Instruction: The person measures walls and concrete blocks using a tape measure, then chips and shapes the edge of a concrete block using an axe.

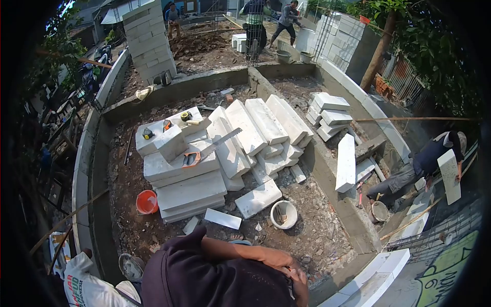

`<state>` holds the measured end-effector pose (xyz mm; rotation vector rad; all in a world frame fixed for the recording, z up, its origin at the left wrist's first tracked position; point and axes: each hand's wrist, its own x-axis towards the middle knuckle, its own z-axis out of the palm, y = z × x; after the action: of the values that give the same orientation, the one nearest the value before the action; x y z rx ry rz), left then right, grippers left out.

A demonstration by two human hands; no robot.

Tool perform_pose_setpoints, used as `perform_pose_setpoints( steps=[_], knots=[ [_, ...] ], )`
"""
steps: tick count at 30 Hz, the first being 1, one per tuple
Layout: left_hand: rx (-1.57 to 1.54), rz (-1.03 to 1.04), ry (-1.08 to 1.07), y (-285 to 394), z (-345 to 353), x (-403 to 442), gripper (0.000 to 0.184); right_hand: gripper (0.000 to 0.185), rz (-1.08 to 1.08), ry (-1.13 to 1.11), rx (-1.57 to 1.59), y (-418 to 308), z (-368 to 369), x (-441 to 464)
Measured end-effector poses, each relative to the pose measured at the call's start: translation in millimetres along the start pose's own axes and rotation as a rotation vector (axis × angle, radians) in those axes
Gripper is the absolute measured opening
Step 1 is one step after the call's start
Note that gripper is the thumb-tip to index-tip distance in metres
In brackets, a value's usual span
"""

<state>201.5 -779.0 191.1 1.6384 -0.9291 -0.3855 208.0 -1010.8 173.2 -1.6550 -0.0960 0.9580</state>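
Observation:
My left forearm, in a dark sleeve, crosses the bottom of the head view. My left hand (286,264) is at its right end, fingers curled in against my right hand (300,287). The two touch, and what lies between them, if anything, is hidden. My right fingers do not show clearly. Ahead is a stack of white blocks (186,192). On it lie a handsaw (192,159) with an orange handle, a tape measure (185,116) and two more small tools. A loose white block (223,218) and a pale bucket (284,214) are on the ground nearer me.
An orange bucket (147,202) stands left of the stack. Low mortared walls (327,194) divide the rubble ground. At right, a bent-over co-worker (424,163) holds a white block (449,176). Several people are at the back, near tall block piles (148,41).

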Motion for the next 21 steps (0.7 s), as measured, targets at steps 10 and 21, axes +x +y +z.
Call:
perform_pose_setpoints(
  steps=[10, 21],
  knots=[
    [-0.084, -0.281, 0.154, -15, -81, -91, 0.066, 0.063, -0.337, 0.120, 0.129, -11, 90, 59],
    [0.326, -0.258, 1.984, 100, -407, -291, 0.079, 0.056, -0.062, 0.491, 0.305, 22, 43, 50]
  ],
)
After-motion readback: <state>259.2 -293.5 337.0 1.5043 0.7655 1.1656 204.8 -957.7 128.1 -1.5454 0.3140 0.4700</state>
